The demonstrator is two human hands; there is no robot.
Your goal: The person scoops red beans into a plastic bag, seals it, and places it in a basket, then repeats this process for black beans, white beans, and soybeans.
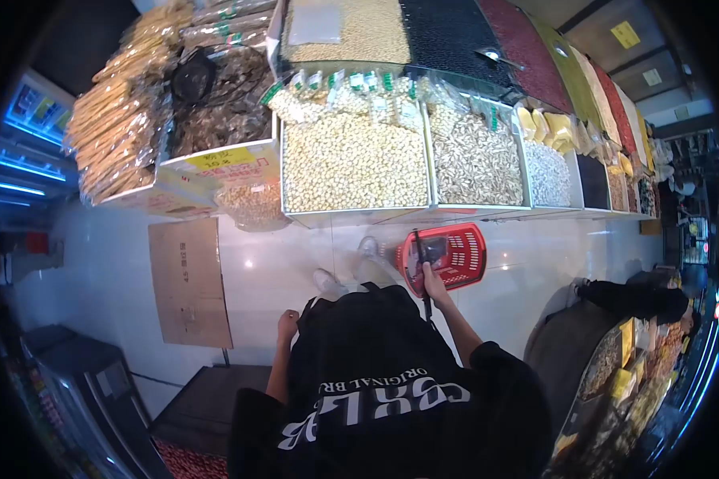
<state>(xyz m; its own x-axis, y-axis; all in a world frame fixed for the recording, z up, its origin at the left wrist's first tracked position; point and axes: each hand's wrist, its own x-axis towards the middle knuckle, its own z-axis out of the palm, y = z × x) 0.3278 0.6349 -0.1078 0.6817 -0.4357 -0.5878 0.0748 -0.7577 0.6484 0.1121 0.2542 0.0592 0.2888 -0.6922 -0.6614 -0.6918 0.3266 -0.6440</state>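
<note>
My right hand (433, 283) is closed around the black handle of a red plastic shopping basket (470, 254), which hangs beside my right leg. Inside the basket, partly behind the handle, lies a dark package (434, 250). By my left hip, my left hand (288, 322) hangs with its fingers curled in, and nothing shows in it. Ahead of my feet stands a white-walled bin of pale round seeds or nuts (351, 164), with bagged portions along its back.
Right of that bin are striped seeds (478, 160) and white pieces (546, 176). Bundled dried sticks (124, 112) and dark dried goods (225, 104) fill the left. Flattened cardboard (188, 283) lies on the floor. A person in black (635, 302) leans over the right-hand display.
</note>
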